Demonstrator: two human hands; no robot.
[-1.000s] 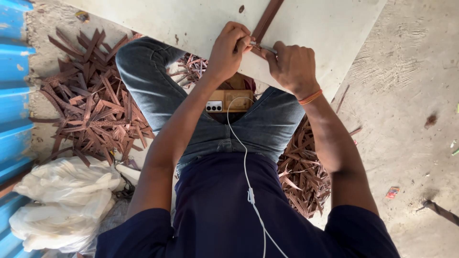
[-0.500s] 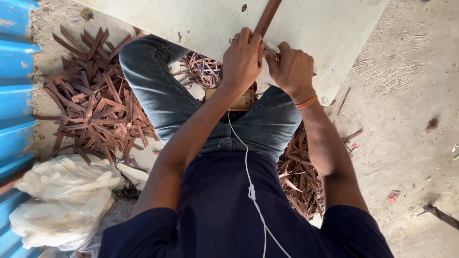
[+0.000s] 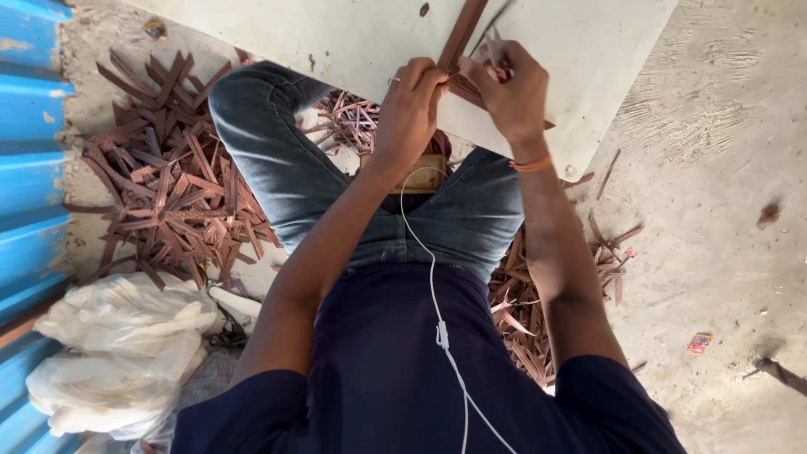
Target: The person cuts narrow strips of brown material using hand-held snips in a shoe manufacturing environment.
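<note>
Left hand (image 3: 412, 105): I see it curled over the near end of the brown strip (image 3: 461, 38), fingers pinched shut on it; a ring shows on one finger.
Right hand (image 3: 513, 92): I read its grip as closed on a thin grey blade-like tool (image 3: 494, 42), whose tip stands just beside the strip; I cannot tell the tool's exact kind. An orange band (image 3: 531, 163) sits on the wrist.
Brown strip: lies on the pale board (image 3: 588, 59), running up out of the top of the view, its near end between the two hands.
Pale board: I note it rests flat on the ground in front of the knees, and both hands work over its near edge.
Person: seated on the concrete floor (image 3: 714, 210), in blue jeans and a dark blue shirt; a white earphone cable (image 3: 437, 311) runs down the chest from a small tan box (image 3: 420, 172) on the lap.
Offcuts, left: a heap of brown strip cuttings (image 3: 168, 193) lies beside the left knee.
Offcuts, right: more cuttings (image 3: 530, 311) lie by the right thigh.
Other: white plastic bags (image 3: 118, 345) sit at the lower left, against a blue corrugated sheet (image 3: 29, 168).
</note>
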